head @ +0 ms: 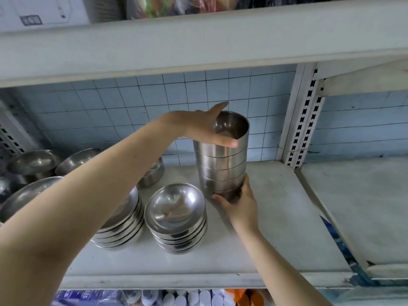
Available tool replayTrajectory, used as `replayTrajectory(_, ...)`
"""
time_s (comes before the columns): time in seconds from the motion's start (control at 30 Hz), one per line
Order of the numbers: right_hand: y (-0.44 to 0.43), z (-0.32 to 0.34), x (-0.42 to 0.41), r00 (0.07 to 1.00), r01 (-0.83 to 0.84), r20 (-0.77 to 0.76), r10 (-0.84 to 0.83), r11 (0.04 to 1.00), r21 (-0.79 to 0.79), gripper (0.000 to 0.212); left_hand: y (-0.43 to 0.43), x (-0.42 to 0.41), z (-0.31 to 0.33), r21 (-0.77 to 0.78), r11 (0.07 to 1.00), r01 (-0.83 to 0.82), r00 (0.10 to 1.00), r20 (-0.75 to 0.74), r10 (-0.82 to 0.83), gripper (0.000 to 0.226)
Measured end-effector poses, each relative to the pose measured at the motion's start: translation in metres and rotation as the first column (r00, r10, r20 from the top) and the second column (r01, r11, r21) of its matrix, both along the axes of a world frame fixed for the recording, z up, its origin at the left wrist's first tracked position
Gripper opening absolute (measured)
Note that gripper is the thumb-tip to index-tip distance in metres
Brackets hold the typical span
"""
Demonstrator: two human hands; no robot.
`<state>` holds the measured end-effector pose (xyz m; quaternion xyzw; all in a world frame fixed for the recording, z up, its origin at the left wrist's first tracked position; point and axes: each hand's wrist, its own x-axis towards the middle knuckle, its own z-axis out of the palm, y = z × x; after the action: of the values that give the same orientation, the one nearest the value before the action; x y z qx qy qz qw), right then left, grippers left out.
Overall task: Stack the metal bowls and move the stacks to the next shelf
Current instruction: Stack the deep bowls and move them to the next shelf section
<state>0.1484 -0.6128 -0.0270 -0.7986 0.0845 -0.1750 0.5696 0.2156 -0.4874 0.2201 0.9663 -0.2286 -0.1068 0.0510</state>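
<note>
Bowl stack (223,164) in left hand (204,128) and right hand (239,200); box label (31,19) illegible.

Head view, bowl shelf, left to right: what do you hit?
Loose bowls → wide stack → small stack → tall stack, with the left hand gripping its top and the right hand its base → post → next shelf.

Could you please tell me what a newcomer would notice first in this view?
The tall stack of metal bowls stands out on the shelf, with the left-hand grip round its top bowl and the right-hand grip at its base. Left of it sit two shorter stacks of wide bowls.
</note>
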Motion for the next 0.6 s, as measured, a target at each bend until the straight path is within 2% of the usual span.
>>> replayTrajectory(0.1, -0.002, 0.001, 0.0, 0.999, -0.036, -0.033, 0.037, 0.999, 0.02, 0.125, 0.026, -0.004, 0.002, -0.154, 0.987, -0.046, 0.998, -0.04, 0.04, 0.124)
replayTrajectory(0.17, -0.002, 0.009, -0.004, 0.997, -0.073, -0.026, 0.076, 0.991, 0.114, 0.135, 0.058, -0.002, -0.003, -0.171, 0.975, -0.142, 0.99, -0.01, 0.142, 0.123)
replayTrajectory(0.23, -0.003, 0.03, -0.008, 0.996, -0.082, 0.046, 0.074, 0.979, 0.186, 0.137, 0.099, 0.005, -0.014, -0.122, 0.957, -0.262, 0.965, -0.032, 0.26, 0.123)
replayTrajectory(0.3, -0.004, 0.06, -0.01, 0.99, -0.072, 0.128, 0.052, 0.984, 0.161, 0.135, 0.134, 0.012, -0.026, 0.003, 0.947, -0.322, 0.945, -0.069, 0.321, 0.121)
replayTrajectory(0.37, -0.005, 0.092, -0.011, 0.975, -0.06, 0.216, 0.04, 0.995, 0.086, 0.134, 0.156, 0.023, -0.039, 0.192, 0.951, -0.243, 0.963, -0.07, 0.26, 0.114)
replayTrajectory(0.4, -0.005, 0.105, -0.01, 0.967, -0.052, 0.25, 0.037, 0.997, 0.055, 0.133, 0.161, 0.027, -0.044, 0.256, 0.945, -0.202, 0.971, -0.076, 0.228, 0.103)
replayTrajectory(0.47, -0.003, 0.123, -0.009, 0.963, -0.05, 0.267, 0.042, 0.999, 0.021, 0.133, 0.17, 0.034, -0.055, 0.284, 0.941, -0.182, 0.974, -0.078, 0.211, 0.086)
replayTrajectory(0.6, 0.005, 0.13, -0.008, 0.973, -0.06, 0.225, 0.043, 0.996, 0.069, 0.128, 0.181, 0.049, -0.074, 0.301, 0.935, -0.189, 0.96, -0.143, 0.24, 0.109)
